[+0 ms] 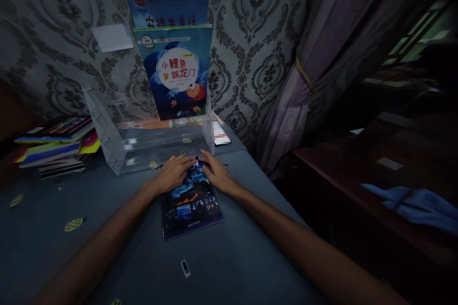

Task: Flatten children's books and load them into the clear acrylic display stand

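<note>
A dark blue book [189,207] with small pictures on its cover lies flat on the table. My left hand [175,171] rests over its upper left part, fingers stretched toward the right. At the upper right corner, my right hand [217,175] touches the book with fingers extended and apart. Just beyond both hands stands a clear stepped display rack [143,152]. On its upper tiers lean a blue book with a fish cover [179,76] and, higher behind it, another blue book [168,2]. The dark book's top edge is partly hidden by my fingers.
A stack of books [60,145] sits left of the rack. White packets [221,132] lie behind its right side. Patterned wallpaper [246,33] rises behind, with a tied curtain [289,90] to the right. A blue cloth [411,205] lies on dark red furniture [343,186] beyond the table's right edge.
</note>
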`<action>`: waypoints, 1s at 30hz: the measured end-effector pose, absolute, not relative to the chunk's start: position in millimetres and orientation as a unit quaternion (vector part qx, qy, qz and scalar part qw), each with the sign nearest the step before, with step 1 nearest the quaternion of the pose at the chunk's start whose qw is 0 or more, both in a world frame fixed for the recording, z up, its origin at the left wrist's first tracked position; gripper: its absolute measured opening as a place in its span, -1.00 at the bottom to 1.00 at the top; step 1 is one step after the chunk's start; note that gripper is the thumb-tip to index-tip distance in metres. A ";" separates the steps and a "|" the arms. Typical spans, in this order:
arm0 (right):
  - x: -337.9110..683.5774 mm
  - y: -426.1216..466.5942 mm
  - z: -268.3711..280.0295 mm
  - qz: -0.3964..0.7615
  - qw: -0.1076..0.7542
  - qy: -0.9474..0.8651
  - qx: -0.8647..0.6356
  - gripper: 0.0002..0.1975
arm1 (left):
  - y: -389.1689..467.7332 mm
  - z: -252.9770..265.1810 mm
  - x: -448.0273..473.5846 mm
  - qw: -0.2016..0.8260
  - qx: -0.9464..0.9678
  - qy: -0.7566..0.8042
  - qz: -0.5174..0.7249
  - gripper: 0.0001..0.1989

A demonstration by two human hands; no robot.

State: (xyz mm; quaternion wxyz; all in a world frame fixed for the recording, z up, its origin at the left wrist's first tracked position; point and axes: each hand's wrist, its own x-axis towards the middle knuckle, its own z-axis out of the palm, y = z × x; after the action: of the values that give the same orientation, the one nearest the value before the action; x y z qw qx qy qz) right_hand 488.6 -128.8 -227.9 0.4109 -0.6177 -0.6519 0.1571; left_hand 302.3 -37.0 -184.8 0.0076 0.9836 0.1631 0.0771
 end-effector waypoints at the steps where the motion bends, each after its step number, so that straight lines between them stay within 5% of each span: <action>1: 488.9 -128.6 -227.6 0.163 0.414 -0.647 -0.619 -0.39 | -37.5 -184.3 305.2 0.006 0.984 0.163 0.073 -0.49; 30: 488.0 -124.4 -226.4 0.121 0.349 -0.697 -0.615 -0.44 | -37.5 -190.9 309.8 0.035 0.980 0.170 0.099 -0.46</action>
State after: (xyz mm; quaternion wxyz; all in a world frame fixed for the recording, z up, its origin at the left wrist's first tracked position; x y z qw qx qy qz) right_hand 488.0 -124.4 -226.4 0.3487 -0.6145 -0.6972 0.1212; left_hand 309.8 -37.5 -190.9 0.0347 0.9799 0.1699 0.0991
